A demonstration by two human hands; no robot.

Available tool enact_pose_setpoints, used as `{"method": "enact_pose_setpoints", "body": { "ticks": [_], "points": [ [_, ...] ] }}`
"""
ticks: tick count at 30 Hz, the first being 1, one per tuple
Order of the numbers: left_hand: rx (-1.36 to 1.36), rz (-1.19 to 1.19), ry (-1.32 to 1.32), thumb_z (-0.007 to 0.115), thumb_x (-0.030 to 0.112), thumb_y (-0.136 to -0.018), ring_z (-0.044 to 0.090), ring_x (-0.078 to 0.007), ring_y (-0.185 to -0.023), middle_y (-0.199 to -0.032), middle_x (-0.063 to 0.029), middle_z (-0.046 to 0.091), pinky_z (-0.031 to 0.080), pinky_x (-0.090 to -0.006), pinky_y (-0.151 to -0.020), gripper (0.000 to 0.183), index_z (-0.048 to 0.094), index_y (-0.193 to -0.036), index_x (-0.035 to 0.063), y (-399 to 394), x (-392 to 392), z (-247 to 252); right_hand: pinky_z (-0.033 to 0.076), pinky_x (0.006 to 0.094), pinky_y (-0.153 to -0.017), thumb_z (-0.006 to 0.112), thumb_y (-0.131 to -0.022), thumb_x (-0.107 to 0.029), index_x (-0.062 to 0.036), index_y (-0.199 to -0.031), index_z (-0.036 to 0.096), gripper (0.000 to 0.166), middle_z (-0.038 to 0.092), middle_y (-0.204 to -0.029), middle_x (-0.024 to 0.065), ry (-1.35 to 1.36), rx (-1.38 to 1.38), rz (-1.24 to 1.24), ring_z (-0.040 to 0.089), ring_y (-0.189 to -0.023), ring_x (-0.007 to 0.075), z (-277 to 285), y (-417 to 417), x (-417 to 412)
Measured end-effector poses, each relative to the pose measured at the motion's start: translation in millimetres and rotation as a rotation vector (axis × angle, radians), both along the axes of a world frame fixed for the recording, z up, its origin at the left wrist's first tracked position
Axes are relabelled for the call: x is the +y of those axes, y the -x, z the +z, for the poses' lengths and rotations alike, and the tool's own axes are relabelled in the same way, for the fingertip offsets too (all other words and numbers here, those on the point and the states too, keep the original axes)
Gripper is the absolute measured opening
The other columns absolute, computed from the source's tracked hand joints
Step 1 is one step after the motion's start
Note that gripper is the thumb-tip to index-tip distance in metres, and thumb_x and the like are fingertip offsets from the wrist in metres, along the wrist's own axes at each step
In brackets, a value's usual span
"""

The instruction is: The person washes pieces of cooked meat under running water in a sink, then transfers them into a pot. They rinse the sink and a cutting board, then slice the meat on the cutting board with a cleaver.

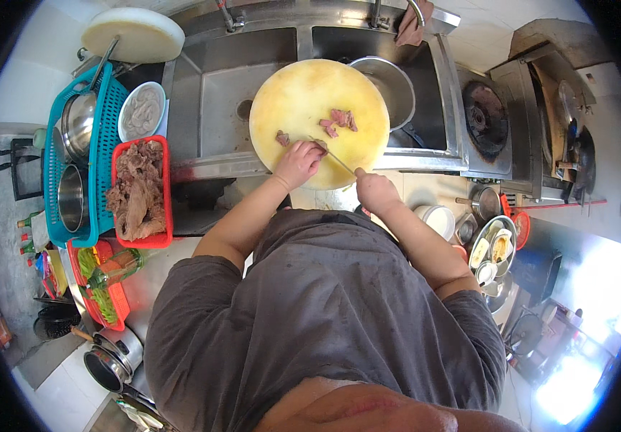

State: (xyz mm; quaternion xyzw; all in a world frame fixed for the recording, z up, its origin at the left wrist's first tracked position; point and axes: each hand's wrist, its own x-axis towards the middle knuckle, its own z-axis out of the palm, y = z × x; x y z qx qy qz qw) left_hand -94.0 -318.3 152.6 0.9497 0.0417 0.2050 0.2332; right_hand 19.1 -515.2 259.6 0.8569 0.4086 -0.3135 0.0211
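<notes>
A round yellowish cutting board [310, 92] spans the front of the double sink. My right hand [376, 191] grips the handle of a kitchen knife [341, 163], its blade pointing up and left across the board. Against the blade, the fingers of my left hand [300, 162] press down on a small piece of meat [318, 143], mostly covered by the fingertips. Several cut pink-brown meat pieces [342, 119] lie just beyond the knife. Another small meat piece [283, 138] rests at the left, close to my left knuckles.
To the left stand a red basket of cooked meat [140, 189], a bowl of pale strips [142, 110] and a teal basket [102, 156] with metal pots. A metal pot [396, 89] sits in the right sink basin. A stove burner [484, 121] is farther right.
</notes>
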Motion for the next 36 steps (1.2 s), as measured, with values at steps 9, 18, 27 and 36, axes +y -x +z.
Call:
{"method": "enact_pose_setpoints", "body": {
  "ticks": [9,18,27,36],
  "points": [
    [-0.064,-0.012,-0.031,0.065,0.011,-0.076,0.056,-0.0264,-0.096,-0.099,-0.0068,0.059,0.048,-0.0370,-0.086,0.019,0.064,-0.095,0.0082,-1,0,-16,0.053,0.0473,-0.073,0.043,-0.088,-0.011,-0.0039,-0.106,0.052,0.021,0.067,-0.088,0.0205,0.043,0.027,-0.009,0.067,-0.082,0.0373,-8,0,0],
    [-0.099,-0.015,0.071,0.064,0.007,-0.076,0.056,-0.0257,-0.095,-0.099,-0.0061,0.060,0.048,-0.0366,-0.086,0.017,0.064,-0.093,0.0082,8,3,-15,0.051,0.0500,-0.077,0.042,-0.092,-0.020,-0.0024,-0.101,0.055,0.023,0.066,-0.089,0.0247,-0.187,0.059,-0.007,0.065,-0.085,0.0405,-33,-24,44],
    [-0.042,0.045,0.063,0.063,0.008,-0.078,0.057,-0.0271,-0.090,-0.091,-0.0069,0.058,0.049,-0.0358,-0.082,0.012,0.066,-0.089,0.0085,8,-1,-20,0.051,0.0509,-0.075,0.043,-0.091,-0.018,-0.0036,-0.103,0.054,0.022,0.066,-0.088,0.0229,0.039,0.088,0.022,0.065,-0.084,0.0400,-14,-6,7],
    [-0.142,0.324,0.318,0.060,0.006,-0.081,0.061,-0.0297,-0.092,-0.098,-0.0112,0.062,0.050,-0.0359,-0.081,0.017,0.064,-0.097,0.0053,-13,26,21,0.050,0.0484,-0.080,0.045,-0.091,-0.023,-0.0034,-0.102,0.058,0.026,0.066,-0.093,0.0227,-0.192,0.126,-0.093,0.064,-0.089,0.0399,-15,-22,34]
  ]
}}
